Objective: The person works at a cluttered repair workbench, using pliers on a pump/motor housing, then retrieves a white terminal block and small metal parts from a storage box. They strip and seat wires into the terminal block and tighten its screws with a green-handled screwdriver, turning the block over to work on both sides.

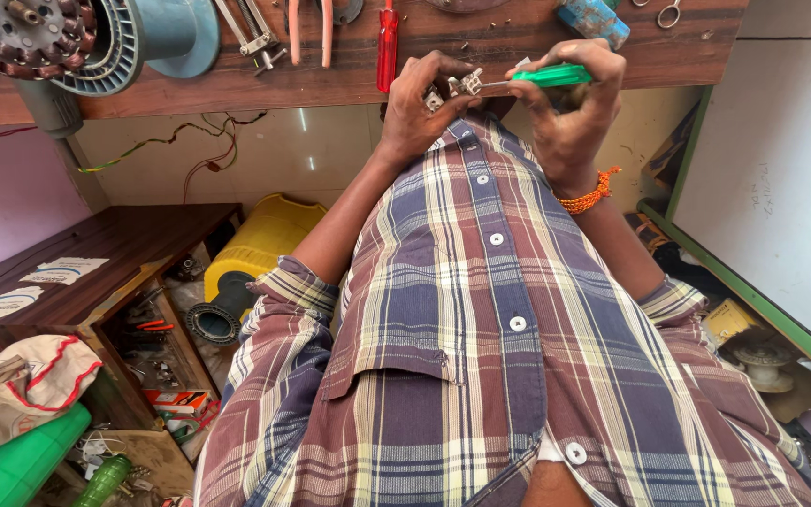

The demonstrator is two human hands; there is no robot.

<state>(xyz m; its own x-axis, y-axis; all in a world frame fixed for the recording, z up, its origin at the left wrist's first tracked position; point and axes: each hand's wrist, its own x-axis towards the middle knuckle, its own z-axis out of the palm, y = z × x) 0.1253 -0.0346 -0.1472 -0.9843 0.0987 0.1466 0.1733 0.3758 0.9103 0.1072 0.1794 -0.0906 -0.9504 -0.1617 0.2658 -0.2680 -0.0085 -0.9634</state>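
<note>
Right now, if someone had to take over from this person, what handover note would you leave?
Left hand: closed around a small white-and-metal part, held at the workbench edge.
Right hand: fingers gripping a green-handled screwdriver, its tip set against the part.
Nearby on the bench: red-handled screwdriver, pliers, loose screws.
Done: part picked up, driver seated on it.
Left: cannot tell whether the screw is going in or out; the part's far side is hidden.
</note>
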